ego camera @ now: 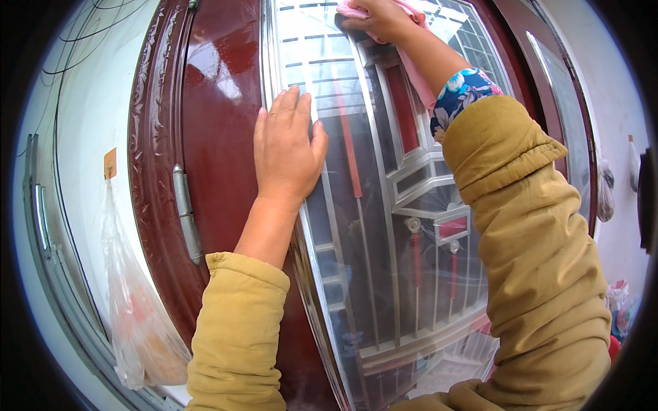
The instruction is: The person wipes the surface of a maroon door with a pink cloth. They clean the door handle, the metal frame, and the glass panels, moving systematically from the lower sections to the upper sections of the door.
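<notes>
My left hand (289,146) lies flat, palm down, over the bright metal edge of a glass door panel (354,287), its fingers pointing up. Nothing shows in it. At the top of the view my right hand (378,21) grips a pink cloth (419,77) against the upper glass, and part of the cloth hangs down below the wrist. Behind or reflected in the glass are silvery metal bars and red strips; which of the two, I cannot tell. The palm side of both hands is hidden.
Left of the glass stands a dark red door panel (221,133) with a metal hinge (187,213) and carved frame. A clear plastic bag (139,308) hangs from a wall hook. Metal tubes (46,246) run along the far left. Another bag (606,192) hangs at right.
</notes>
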A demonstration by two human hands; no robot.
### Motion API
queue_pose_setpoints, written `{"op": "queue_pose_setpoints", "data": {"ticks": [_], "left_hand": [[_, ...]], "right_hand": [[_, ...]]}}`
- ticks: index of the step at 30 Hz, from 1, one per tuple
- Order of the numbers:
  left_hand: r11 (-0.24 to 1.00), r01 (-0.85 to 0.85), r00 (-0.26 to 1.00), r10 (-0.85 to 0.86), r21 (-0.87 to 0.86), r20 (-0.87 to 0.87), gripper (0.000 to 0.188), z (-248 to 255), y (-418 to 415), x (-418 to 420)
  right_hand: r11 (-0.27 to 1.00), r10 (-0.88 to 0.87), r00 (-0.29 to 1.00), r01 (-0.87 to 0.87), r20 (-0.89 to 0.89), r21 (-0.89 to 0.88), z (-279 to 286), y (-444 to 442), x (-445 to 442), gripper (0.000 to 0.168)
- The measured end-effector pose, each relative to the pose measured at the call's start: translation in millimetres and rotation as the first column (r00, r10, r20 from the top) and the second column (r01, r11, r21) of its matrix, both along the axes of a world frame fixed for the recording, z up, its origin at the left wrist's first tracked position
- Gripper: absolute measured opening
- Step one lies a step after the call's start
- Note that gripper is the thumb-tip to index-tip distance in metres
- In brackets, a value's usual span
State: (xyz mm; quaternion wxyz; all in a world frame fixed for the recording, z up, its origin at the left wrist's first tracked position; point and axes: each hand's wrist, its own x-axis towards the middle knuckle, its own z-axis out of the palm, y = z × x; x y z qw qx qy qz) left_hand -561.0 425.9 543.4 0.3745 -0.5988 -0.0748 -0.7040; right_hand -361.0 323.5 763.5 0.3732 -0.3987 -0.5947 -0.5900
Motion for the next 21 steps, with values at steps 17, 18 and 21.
{"op": "queue_pose_setpoints", "data": {"ticks": [17,18,21], "left_hand": [[1.000,0.012,1.000,-0.012,0.012,-0.010,0.041,2,-4,4],[1.000,0.017,1.000,-0.017,0.017,-0.010,0.041,2,-3,4],[1.000,0.021,1.000,-0.021,0.016,-0.016,0.041,2,-2,4]], "right_hand": [[0.987,0.110,0.993,-0.106,-0.032,0.124,6,4,5,0.031],[0.977,0.148,0.989,-0.145,-0.009,0.157,6,7,5,0.031],[0.983,0.059,0.998,-0.052,-0.035,0.174,9,6,6,0.031]]}}
